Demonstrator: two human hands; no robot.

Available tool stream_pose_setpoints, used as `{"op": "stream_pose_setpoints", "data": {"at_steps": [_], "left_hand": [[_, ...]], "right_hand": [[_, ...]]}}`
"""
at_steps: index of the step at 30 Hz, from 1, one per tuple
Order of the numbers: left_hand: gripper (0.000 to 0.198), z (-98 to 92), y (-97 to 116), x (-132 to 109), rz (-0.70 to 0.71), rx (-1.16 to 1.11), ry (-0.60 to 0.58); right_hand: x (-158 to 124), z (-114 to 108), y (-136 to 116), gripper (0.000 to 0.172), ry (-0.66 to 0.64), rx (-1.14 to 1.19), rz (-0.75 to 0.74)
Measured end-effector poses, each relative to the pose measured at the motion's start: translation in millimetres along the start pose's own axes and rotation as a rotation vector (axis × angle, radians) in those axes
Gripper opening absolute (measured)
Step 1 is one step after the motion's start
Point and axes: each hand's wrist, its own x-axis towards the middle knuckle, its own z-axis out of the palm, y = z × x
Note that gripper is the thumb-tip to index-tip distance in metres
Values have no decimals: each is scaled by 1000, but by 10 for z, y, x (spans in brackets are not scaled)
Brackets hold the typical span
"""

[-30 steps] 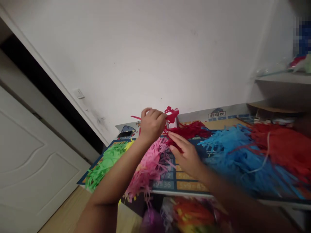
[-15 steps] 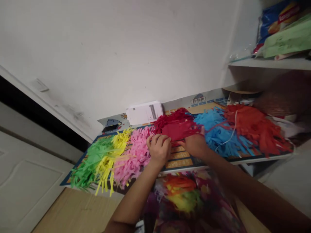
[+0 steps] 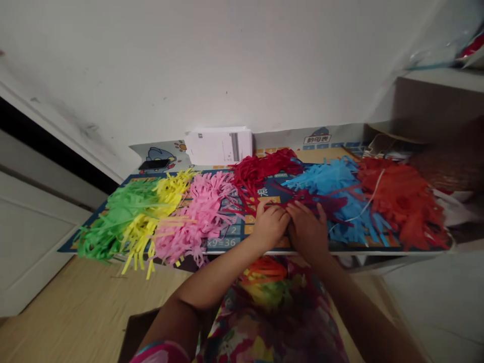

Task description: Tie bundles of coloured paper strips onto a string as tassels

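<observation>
As we are looking down on the printed sheet point(image 3: 223, 242): it is lying flat, stiff and gridded, mostly disappearing under paper.
Coloured bunches: orange-red point(image 3: 401, 201), blue point(image 3: 333, 179), pink point(image 3: 212, 194), green point(image 3: 128, 201) and yellow point(image 3: 172, 191) are spreading side by side, matte, limp and tissue-like; yellow tips are hanging over the front edge.
Red bunch: this crinkled mass point(image 3: 264, 164) is lying behind our hands, beside the white box point(image 3: 219, 146), whose faces are looking smooth and square.
Hands: our left hand point(image 3: 270, 224) and right hand point(image 3: 308, 229) are sitting close together, fingers bending onto dark red strips; we cannot tell whether either is pinching.
Dark red strips: these point(image 3: 335, 203) are running past our fingers, partly overlapping the blue. We are judging the step as arranging them; the next move is probably calling for a light touch, thin paper tearing easily.
Cord: one white strand point(image 3: 372, 196) is curving across the orange-red and blue.
</observation>
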Motion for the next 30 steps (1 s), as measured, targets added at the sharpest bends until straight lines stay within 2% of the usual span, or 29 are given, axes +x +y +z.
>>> {"op": "stream_pose_setpoints", "data": {"at_steps": [2, 5, 8, 11, 13, 15, 17, 20, 23, 26, 28, 30], "left_hand": [[31, 18, -67, 28, -58, 18, -50], [41, -38, -258, 62, -199, 64, -170], [38, -208, -501, 0, -274, 106, -217], [35, -472, -652, -225, -344, 159, -169], [41, -672, -633, -426, -399, 216, -165], [52, -837, -503, -596, -409, 251, -196], [66, -900, -281, -682, -284, 175, -231], [62, -716, 74, -654, -30, -52, -250], [50, -341, 224, -608, -81, -109, -250], [38, -105, 111, -700, -99, -133, -224], [33, -97, -30, -791, -128, -184, -161], [30, -160, -162, -822, -237, -236, -108]], "right_hand": [[105, 81, 103, 30, 13, 32, 34], [151, 5, 280, 28, 85, 28, 64], [115, -79, 319, 29, 100, 7, 57], [-6, -18, 224, 25, 50, 29, -18], [-122, 75, 133, 22, 12, 75, -107], [-224, 161, 48, 22, -25, 107, -166], [-281, 206, -15, 22, -61, 108, -186], [-285, 209, -42, 20, -86, 111, -222], [-261, 206, 34, 20, -133, 159, -316], [-256, 225, 184, 22, -270, 239, -345], [-236, 243, 283, 23, -336, 292, -257], [-175, 262, 351, 23, -361, 310, -111]]}}
